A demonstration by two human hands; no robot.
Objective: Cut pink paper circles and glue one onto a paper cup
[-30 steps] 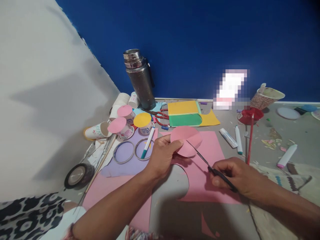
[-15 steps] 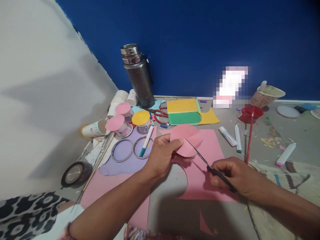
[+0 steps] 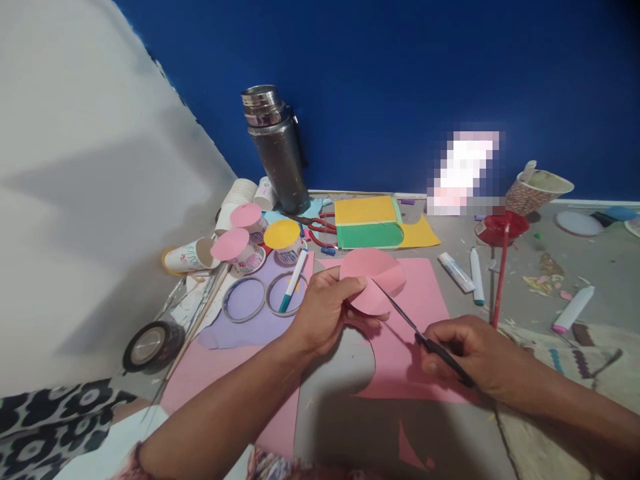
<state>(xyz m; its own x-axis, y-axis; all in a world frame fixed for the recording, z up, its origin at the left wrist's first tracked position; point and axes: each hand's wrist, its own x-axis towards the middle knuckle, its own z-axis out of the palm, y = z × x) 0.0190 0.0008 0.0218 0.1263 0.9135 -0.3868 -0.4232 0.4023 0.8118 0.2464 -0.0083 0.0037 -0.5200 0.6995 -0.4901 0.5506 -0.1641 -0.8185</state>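
Left grip (image 3: 325,310) pinches the pink disc (image 3: 373,280) above the pink sheet (image 3: 420,313); right grip (image 3: 470,357) is closed on the scissors (image 3: 425,340). Since one second ago, blades remain in the disc with little advance; cutting continues.

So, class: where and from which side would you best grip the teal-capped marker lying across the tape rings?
Grip the marker at mid-barrel, coming from above with fingers on its two long sides. It lies flat, slanting across the right tape ring on the purple paper, so the barrel is probably slightly raised there. Approach from the near side: paper cups crowd its far end.
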